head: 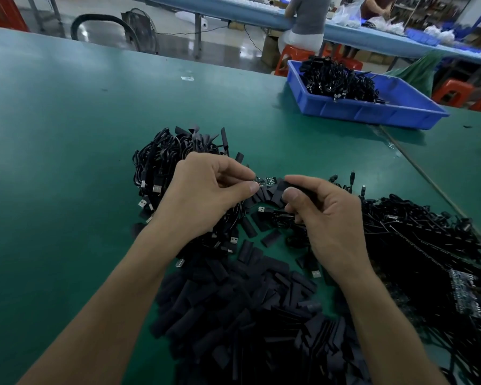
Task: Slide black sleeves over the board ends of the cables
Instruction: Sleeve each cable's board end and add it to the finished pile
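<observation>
Board end and sleeve held together over the green table.
Our left hand pinches the cable's small circuit board between thumb and forefinger. Our right hand pinches a black sleeve, its mouth at the board's right tip. A sleeve pile lies near us, with cable bundles to the left and right. A blue bin of cables stands far right.
</observation>
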